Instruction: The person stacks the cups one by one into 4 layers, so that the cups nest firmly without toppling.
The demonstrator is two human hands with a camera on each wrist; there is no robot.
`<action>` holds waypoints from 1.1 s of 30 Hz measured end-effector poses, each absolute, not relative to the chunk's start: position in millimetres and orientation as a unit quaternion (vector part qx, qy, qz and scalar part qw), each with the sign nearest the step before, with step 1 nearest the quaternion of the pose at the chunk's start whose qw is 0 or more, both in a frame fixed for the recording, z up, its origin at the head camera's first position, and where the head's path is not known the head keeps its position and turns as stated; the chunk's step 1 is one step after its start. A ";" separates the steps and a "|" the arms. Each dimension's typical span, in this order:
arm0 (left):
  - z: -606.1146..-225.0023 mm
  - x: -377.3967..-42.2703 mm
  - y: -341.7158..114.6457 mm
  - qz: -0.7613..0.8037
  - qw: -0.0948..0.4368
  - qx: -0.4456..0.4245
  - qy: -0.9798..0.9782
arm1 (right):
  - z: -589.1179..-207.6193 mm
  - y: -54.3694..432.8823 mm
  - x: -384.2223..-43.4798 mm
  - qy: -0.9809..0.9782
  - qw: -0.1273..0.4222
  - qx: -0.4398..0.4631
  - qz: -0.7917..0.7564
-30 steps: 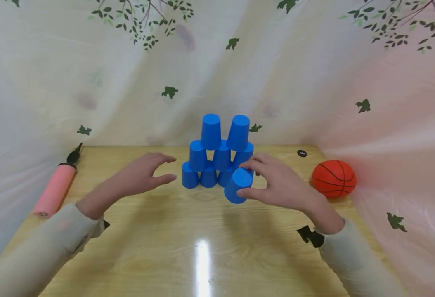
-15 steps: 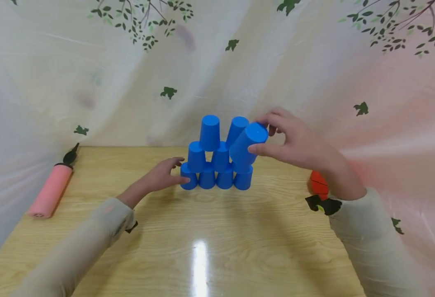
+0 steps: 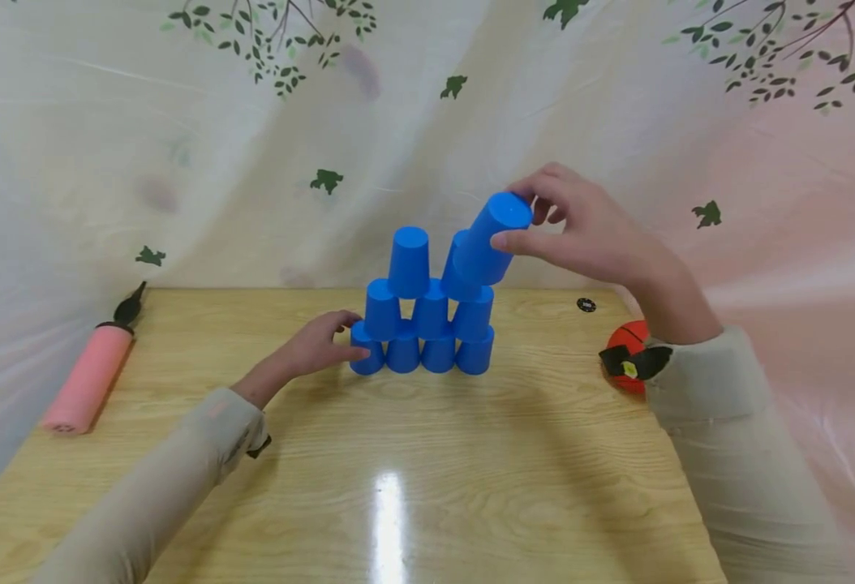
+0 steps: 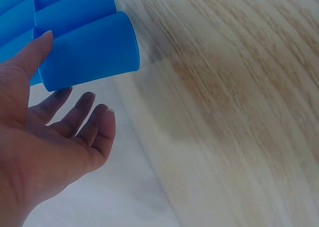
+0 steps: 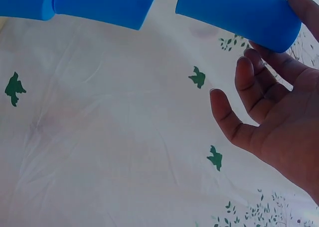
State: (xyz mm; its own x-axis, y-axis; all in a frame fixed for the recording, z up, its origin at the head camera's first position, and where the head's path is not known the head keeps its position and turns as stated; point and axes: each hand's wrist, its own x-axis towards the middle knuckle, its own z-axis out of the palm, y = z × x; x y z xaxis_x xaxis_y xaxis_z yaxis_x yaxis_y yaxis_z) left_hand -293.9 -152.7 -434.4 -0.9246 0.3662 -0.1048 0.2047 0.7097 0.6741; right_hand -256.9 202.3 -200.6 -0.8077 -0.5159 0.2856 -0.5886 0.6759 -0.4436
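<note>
Blue upside-down cups stand stacked in a pyramid: several in the bottom row, three in the middle row, and a left top cup [image 3: 409,264] beside a right one partly hidden. My right hand [image 3: 591,231] pinches another blue cup [image 3: 491,239] near its base between thumb and fingers, tilted, above the right side of the stack. In the right wrist view this held cup [image 5: 237,15] is apart from the stacked cups [image 5: 102,6]. My left hand [image 3: 318,345] has thumb and index finger around the bottom-left cup [image 4: 92,50]; its other fingers are loosely curled off it.
The wooden table [image 3: 311,487] runs back to a leaf-patterned curtain [image 3: 252,186]. A pink hand pump [image 3: 92,377] lies at the left. On the right are a black chip [image 3: 586,305] and a red ball [image 3: 623,385], partly behind my right wrist.
My right hand has raised its cup from in front of the stack to above its right side. My left hand has moved right, from open air to the bottom-left cup.
</note>
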 end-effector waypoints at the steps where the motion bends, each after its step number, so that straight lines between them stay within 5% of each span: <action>1: -434.8 -294.3 -153.0 0.346 0.116 0.155 0.918 | -199.2 201.8 -258.5 -0.913 0.070 0.301 0.265; 33: -438.1 -298.4 -150.9 0.331 0.111 0.164 0.922 | -178.3 172.1 -299.4 -0.937 0.047 0.261 0.226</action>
